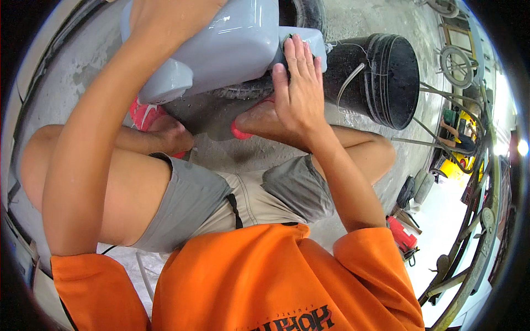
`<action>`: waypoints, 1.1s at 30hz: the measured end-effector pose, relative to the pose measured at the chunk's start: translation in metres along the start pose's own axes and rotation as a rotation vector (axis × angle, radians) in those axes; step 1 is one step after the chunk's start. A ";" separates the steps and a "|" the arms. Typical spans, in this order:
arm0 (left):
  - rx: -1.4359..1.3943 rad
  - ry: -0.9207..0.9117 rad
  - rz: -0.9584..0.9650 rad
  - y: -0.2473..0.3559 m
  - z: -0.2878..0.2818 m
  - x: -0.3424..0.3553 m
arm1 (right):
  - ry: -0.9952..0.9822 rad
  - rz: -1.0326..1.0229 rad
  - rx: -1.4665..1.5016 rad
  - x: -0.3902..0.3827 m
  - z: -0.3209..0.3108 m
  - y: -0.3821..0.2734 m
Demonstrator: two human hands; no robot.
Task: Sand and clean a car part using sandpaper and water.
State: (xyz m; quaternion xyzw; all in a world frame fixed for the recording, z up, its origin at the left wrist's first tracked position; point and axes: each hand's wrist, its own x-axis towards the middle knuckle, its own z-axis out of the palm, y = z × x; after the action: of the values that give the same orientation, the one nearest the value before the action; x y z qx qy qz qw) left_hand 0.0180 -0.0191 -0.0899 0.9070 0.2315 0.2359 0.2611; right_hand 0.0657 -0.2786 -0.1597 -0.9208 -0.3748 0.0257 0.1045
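A glossy grey-blue moulded panel [232,49] with rounded ends rests on a black tyre [243,90] in front of me. My left hand [179,14] reaches over its upper left part. The fingers of that hand are cut off by the top edge, so their grip is hidden. On the panel's right end lies my right hand [301,83], fingers straight and close together. Pressed flat under those fingers is a dark piece of sandpaper [318,62], mostly covered, with only its edges showing.
A black bucket [353,77] with a wire handle lies just right of the panel. My feet in red sandals [149,116] flank the tyre on wet concrete. Metal tubing [469,265] and a red tool case [402,234] stand farther right.
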 end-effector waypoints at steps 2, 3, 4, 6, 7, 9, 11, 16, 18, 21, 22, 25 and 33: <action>-0.013 -0.003 -0.009 0.000 0.003 -0.002 | 0.022 0.106 -0.011 0.010 -0.006 0.002; -0.020 0.013 -0.026 0.001 0.004 -0.002 | 0.050 0.168 0.051 0.017 -0.008 0.000; -0.024 0.008 -0.023 0.003 0.003 -0.002 | 0.082 0.268 0.129 0.021 -0.011 -0.003; -0.006 -0.056 -0.046 0.007 -0.002 0.003 | 0.134 0.301 0.078 0.013 -0.006 -0.021; -0.008 -0.044 -0.043 0.009 -0.005 0.005 | 0.128 0.329 0.000 0.009 -0.005 -0.030; 0.007 0.002 0.011 0.013 -0.010 0.006 | 0.223 0.276 -0.123 0.008 -0.003 -0.033; -0.334 -0.203 -0.078 -0.007 -0.020 0.024 | 0.193 0.290 -0.090 0.019 -0.004 -0.021; 0.115 0.183 0.143 0.009 0.002 -0.005 | 0.287 0.354 -0.049 0.014 0.009 -0.006; 0.030 -0.039 -0.034 0.003 -0.001 -0.004 | 0.262 0.416 -0.085 -0.004 0.014 -0.014; 0.014 0.009 -0.056 0.008 0.002 -0.003 | 0.259 0.407 -0.010 0.006 0.011 -0.016; 0.009 -0.018 -0.050 0.011 0.003 -0.005 | 0.213 0.400 0.047 0.016 0.007 -0.013; 0.196 0.125 0.142 0.019 0.002 -0.001 | 0.288 0.433 0.050 0.010 0.016 -0.007; 0.081 -0.073 -0.009 0.016 0.000 0.010 | 0.356 0.411 0.006 -0.009 0.024 -0.011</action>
State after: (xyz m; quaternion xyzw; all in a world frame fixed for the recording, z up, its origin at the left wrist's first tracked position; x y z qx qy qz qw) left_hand 0.0303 -0.0255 -0.0773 0.9237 0.2351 0.1919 0.2337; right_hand 0.0487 -0.2728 -0.1808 -0.9673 -0.1557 -0.1147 0.1641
